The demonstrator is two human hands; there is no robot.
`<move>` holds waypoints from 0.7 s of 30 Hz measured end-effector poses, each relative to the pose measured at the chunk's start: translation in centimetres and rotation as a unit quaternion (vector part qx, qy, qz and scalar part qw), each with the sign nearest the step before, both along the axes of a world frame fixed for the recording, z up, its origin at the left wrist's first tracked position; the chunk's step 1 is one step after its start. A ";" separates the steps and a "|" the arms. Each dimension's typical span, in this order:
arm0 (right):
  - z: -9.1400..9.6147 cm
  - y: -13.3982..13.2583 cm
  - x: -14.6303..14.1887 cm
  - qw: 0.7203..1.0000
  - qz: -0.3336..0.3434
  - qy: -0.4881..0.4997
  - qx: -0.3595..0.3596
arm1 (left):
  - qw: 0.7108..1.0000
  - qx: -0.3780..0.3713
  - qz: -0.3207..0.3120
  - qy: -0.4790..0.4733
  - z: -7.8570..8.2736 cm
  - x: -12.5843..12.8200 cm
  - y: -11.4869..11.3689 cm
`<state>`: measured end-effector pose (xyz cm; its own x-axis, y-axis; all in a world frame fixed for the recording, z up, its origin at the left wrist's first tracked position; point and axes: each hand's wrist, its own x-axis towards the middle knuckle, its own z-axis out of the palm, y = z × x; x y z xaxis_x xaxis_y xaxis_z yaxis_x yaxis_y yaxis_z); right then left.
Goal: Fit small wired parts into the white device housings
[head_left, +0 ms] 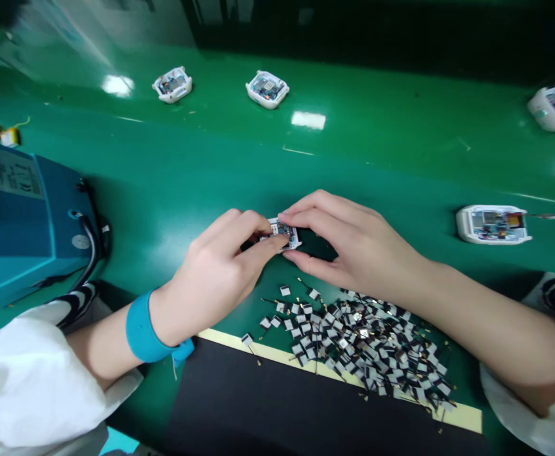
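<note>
Pinching one casing [293,237] over the desk [173,177], the left hand [218,266] and right hand [362,244] are seemingly working partway: its circuitry [283,227] is showing uncovered, while four other casings [268,89] are lying open.

White sleeves [35,373] with black-and-white striped trim [81,300] are worn; a blue band [140,329] is wrapped around the left wrist [163,313].

Device [281,227] partly behind left hand [218,272]

glossy green tabletop [139,164], white glare patches [308,120], dark far side [376,31]
</note>
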<state>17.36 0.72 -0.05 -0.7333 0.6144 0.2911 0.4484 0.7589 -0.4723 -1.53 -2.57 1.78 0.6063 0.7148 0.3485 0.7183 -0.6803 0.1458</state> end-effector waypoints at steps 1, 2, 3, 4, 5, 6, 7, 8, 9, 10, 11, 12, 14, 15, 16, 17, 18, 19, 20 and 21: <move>0.0 0.0 0.0 1.000 0.000 -0.001 0.000 | 1.000 0.001 0.001 0.001 0.0 0.0 0.0; 0.0 0.0 0.0 1.000 -0.001 -0.001 0.001 | 1.000 0.001 0.002 0.001 0.0 0.0 0.0; 0.0 0.0 0.0 1.000 0.000 -0.002 0.001 | 1.000 0.001 0.002 0.002 0.0 0.0 0.0; 0.0 0.0 0.0 1.000 0.000 -0.002 0.002 | 1.000 0.001 0.003 0.003 0.0 0.0 0.0; 0.0 0.0 0.0 1.000 -0.001 -0.002 0.002 | 1.000 0.001 0.004 0.002 0.1 0.0 -0.1; 0.0 0.0 0.0 1.000 -0.001 -0.002 0.002 | 1.000 0.000 0.005 -0.001 0.1 0.0 -0.1; 0.0 0.0 0.0 1.000 -0.001 -0.002 0.001 | 1.000 -0.001 0.007 -0.005 0.1 0.0 -0.1; 0.0 0.0 0.0 1.000 -0.001 -0.001 0.000 | 1.000 -0.004 0.009 -0.009 0.1 0.0 -0.1; 0.0 0.0 0.0 1.000 -0.001 -0.001 -0.001 | 1.000 -0.005 0.010 -0.012 0.0 0.0 -0.1; 0.0 0.0 0.0 1.000 -0.002 -0.002 -0.001 | 1.000 -0.005 0.011 -0.015 0.0 0.1 -0.1; 0.0 0.0 0.0 1.000 -0.002 -0.003 0.000 | 1.000 -0.004 0.010 -0.016 0.0 0.1 -0.1; 0.0 0.0 0.0 1.000 -0.002 -0.003 0.002 | 1.000 -0.002 0.009 -0.017 0.0 0.1 -0.1; 0.0 0.0 0.0 1.000 -0.001 -0.002 0.005 | 1.000 -0.002 0.007 -0.021 -0.1 0.1 -0.1; -0.1 0.0 0.0 1.000 -0.001 -0.001 0.005 | 1.000 -0.004 0.007 -0.024 -0.1 0.1 -0.1; -0.1 0.0 0.0 1.000 -0.001 -0.001 0.006 | 1.000 -0.007 0.008 -0.026 -0.1 0.0 -0.1; -0.1 0.0 0.1 1.000 0.000 -0.001 0.006 | 1.000 -0.010 0.008 -0.026 -0.1 0.0 -0.1; 0.0 0.0 0.1 1.000 0.000 -0.002 0.006 | 1.000 -0.013 0.009 -0.026 -0.1 0.0 -0.1; 0.0 0.0 0.1 1.000 0.000 -0.003 0.007 | 1.000 -0.015 0.010 -0.023 -0.1 -0.1 -0.1; 0.0 0.0 0.1 1.000 0.001 -0.004 0.008 | 1.000 -0.016 0.010 -0.020 -0.1 -0.1 -0.1; 0.0 0.0 0.1 1.000 0.000 -0.006 0.009 | 1.000 -0.014 0.010 -0.016 -0.1 -0.1 -0.1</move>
<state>17.47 0.71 -0.06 -0.7372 0.6084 0.2938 0.4534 0.7679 -0.4525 -1.61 -2.68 1.69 0.5801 0.7368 0.3473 0.7267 -0.6607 0.1881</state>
